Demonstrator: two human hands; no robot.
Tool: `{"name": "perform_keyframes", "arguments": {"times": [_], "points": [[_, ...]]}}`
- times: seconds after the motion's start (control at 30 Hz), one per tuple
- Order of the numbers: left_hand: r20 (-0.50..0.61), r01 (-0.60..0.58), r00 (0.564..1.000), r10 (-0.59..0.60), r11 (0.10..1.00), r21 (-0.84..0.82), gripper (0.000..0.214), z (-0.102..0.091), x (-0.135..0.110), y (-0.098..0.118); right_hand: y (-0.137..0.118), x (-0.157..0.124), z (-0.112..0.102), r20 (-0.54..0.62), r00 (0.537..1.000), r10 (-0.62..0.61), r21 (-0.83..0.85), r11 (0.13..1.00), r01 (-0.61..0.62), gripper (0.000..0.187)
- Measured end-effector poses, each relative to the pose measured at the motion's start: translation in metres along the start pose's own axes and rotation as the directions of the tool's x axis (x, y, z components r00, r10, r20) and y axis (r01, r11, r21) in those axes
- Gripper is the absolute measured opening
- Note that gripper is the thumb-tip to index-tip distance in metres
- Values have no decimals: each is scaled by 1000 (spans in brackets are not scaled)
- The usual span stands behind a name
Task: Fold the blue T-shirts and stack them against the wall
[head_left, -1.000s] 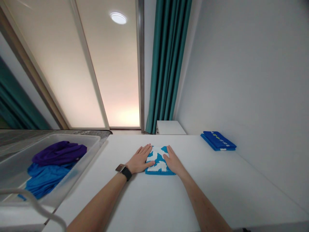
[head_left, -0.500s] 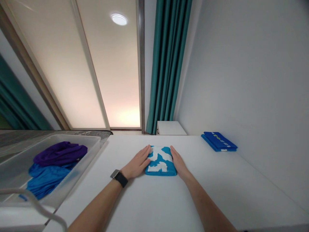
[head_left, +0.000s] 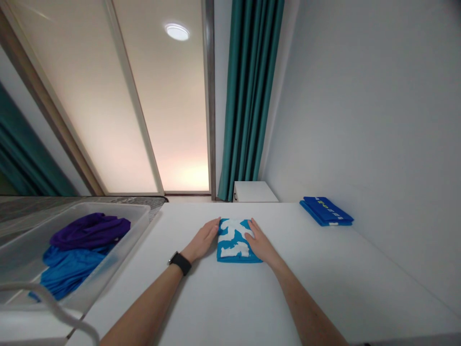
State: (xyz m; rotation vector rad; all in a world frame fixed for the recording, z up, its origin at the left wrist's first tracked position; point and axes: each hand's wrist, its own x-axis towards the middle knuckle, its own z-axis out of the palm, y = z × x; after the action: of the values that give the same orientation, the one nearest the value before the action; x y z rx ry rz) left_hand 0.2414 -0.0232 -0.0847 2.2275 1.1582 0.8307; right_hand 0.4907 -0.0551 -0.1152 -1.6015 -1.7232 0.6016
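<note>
At the lower centre of the frame, my left hand (head_left: 200, 241) and right hand (head_left: 262, 246) are lying open, each grip spread and pinching nothing, against the sides of the folded blue-and-white cloth (head_left: 236, 242) on the white counter (head_left: 173, 226). A folded blue bundle (head_left: 326, 211) is sitting upper right, while a purple garment (head_left: 90, 230) and a blue garment (head_left: 68, 271) are lying unfolded in the clear plastic bin (head_left: 108, 206) at the left.

Left hand (head_left: 200, 242) against a folded blue-and-white garment (head_left: 235, 251), right hand (head_left: 261, 246) on top
</note>
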Motion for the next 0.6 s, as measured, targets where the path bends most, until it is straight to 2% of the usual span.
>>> {"name": "perform_keyframes", "arguments": {"times": [0.1, 0.23, 0.3, 0.43, 0.6], "points": [[-72, 140, 987, -143, 989, -43, 51, -4, 15, -4, -14, -6, -11, -7, 997, -78, -144, 987, 76, 55], [3, 187, 982, -187, 982, 24, 44, -5, 41, -2, -45, -20, -19, 9, 949, -314, -360, 885, 296, 45], [40, 203, 978, -206, 977, 69, 40, -3, 52, 1, -57, -28, -18, 44, 925, -377, -420, 833, 359, 42], [64, 234, 967, -246, 961, 145, 40, -1, 63, 8, -64, -39, -12, 128, 912, -390, -491, 774, 400, 42], [30, 254, 964, -266, 946, 201, 37, 2, 61, 12, -59, -40, -8, 188, 917, -351, -529, 751, 396, 45]]}}
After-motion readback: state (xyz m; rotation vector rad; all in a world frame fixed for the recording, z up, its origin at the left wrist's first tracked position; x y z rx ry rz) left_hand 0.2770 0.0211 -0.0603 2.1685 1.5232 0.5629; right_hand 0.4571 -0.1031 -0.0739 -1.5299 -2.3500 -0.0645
